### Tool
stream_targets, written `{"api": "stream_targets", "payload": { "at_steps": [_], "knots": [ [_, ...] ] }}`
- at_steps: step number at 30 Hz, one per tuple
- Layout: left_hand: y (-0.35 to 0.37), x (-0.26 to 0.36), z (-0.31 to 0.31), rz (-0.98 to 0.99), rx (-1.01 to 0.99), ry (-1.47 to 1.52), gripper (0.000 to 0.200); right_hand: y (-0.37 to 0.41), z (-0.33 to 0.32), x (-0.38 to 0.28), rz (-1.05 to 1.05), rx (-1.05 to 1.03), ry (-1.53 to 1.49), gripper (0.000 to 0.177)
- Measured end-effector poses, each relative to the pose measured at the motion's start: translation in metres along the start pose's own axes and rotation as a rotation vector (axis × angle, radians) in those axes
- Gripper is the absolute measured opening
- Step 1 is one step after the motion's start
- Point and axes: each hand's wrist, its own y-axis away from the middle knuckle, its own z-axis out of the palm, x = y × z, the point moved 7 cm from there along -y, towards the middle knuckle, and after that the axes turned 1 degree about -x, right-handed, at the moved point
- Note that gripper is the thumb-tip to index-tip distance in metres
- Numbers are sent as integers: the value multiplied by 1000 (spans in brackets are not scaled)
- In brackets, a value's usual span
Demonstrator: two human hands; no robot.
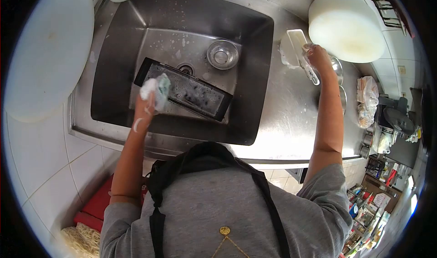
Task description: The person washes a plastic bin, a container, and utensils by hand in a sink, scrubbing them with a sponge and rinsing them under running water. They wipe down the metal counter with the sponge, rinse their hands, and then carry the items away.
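My left hand (144, 108) is closed around a wad of foamy white and pale green scrubbing cloth (161, 90), with suds on the fingers and wrist. The wad is over the left part of a long black rectangular tray (193, 94), which lies slanted in the sink and has a wet, foamy face. On the steel counter to the right, my right hand (318, 57) is closed on a white plastic piece (310, 72) with a hole at its end. A narrow white plastic container (296, 38) lies right beside those fingers, with suds around it.
The deep steel sink (118, 44) holds a small metal bowl (222, 55) near the drain. Large white round boards (50, 48) stand at the left, and a thick white round block (347, 28) is at the right. Metal bowls (337, 70) and a plastic bag (368, 98) are farther along the counter.
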Motion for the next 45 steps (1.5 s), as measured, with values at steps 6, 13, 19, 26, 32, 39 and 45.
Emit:
{"api": "stream_targets", "payload": {
  "at_steps": [6,13,19,26,32,39,45],
  "knots": [
    [-9,8,-70,-180,93,200,41,-8,-9,-46,-232,390,-48,25],
    [-21,-50,-77,-64,116,-307,35,66,156,-300,-855,-84,-558,16],
    [-25,-33,-69,-107,64,-503,37,91,417,-341,-565,-418,-123,45],
    [-20,-43,-68,-137,-16,-543,44,115,529,-386,-908,-558,-257,38],
    [-28,-31,-55,-140,-123,-487,42,107,517,-351,-639,-823,-450,32],
    [-24,-41,-54,-176,-143,-490,44,106,545,-285,-423,-529,-615,33],
    [-28,-39,-56,-165,-107,-517,44,73,541,-293,-346,-913,-344,36]
  ]
}}
